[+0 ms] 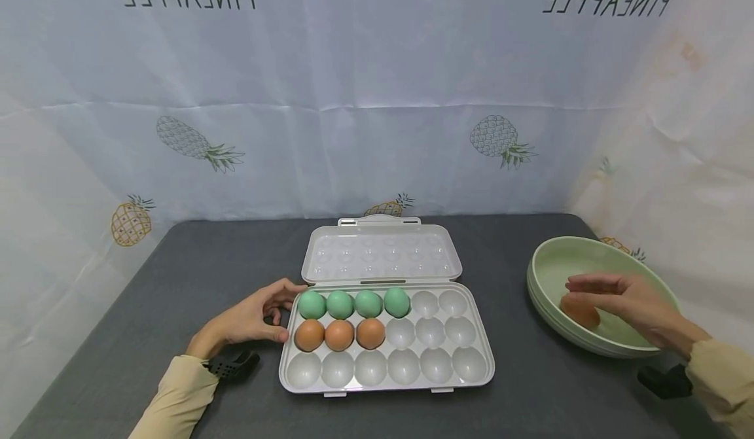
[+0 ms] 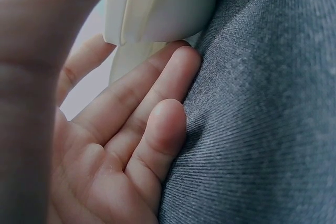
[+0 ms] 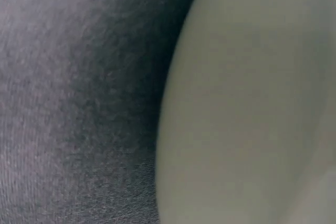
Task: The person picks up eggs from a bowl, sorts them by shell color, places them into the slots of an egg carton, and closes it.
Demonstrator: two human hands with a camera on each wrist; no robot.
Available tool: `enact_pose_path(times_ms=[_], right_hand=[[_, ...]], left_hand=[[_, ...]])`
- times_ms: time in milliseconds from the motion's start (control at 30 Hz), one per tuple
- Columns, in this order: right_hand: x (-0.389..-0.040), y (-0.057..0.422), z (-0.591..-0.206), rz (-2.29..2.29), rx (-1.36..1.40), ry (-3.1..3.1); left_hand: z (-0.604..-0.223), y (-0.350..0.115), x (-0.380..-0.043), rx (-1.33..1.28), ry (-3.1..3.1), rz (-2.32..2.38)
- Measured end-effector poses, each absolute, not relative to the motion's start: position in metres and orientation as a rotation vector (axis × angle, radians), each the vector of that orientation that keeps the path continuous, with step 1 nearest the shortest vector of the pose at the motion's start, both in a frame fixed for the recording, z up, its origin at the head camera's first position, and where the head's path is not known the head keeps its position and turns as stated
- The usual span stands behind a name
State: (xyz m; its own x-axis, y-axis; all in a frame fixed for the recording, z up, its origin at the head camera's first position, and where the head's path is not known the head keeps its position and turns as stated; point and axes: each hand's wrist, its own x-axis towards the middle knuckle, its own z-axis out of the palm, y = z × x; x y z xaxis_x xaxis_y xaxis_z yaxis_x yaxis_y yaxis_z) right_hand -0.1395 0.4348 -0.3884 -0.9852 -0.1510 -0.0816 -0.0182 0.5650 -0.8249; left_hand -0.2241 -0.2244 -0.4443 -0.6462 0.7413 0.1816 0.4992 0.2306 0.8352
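My left hand (image 1: pixel 259 315) rests against the left side of a white egg box (image 1: pixel 483 370), thumb at its wall and index finger at the back corner. In the left wrist view the other fingers (image 2: pixel 169 121) lie loosely bent on the cloth by the box's edge. The back row holds several green eggs (image 1: pixel 368 303); three brown eggs (image 1: pixel 340 335) sit in the middle row. At the far right, my blurred right hand (image 1: pixel 636 305) reaches into a pale green bowl (image 1: pixel 556 256), fingers extended over a brown egg (image 1: pixel 580 311). The thumb partly overlaps that egg.
The box's clear lid (image 1: pixel 381 252) lies folded back behind it. Another green bowl (image 1: pixel 544 311) is stacked under the first. A dark grey cloth (image 1: pixel 235 256) covers the table, and a pineapple-print curtain (image 1: pixel 365 151) hangs behind. The right wrist view shows the bowl's outer wall (image 3: pixel 236 108).
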Motion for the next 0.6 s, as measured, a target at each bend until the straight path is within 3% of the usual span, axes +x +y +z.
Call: enact_pose_path(times_ms=[333, 600], right_hand=[[-0.151, 0.440, -0.395, -1.461, -0.457, 2.214], [-0.153, 0.445, -0.399, -1.511, -0.526, 2.024]], left_hand=[[-0.443, -0.224, -0.224, 1.134, 2.257, 1.376], [-0.444, -0.224, -0.224, 1.128, 2.265, 1.369]])
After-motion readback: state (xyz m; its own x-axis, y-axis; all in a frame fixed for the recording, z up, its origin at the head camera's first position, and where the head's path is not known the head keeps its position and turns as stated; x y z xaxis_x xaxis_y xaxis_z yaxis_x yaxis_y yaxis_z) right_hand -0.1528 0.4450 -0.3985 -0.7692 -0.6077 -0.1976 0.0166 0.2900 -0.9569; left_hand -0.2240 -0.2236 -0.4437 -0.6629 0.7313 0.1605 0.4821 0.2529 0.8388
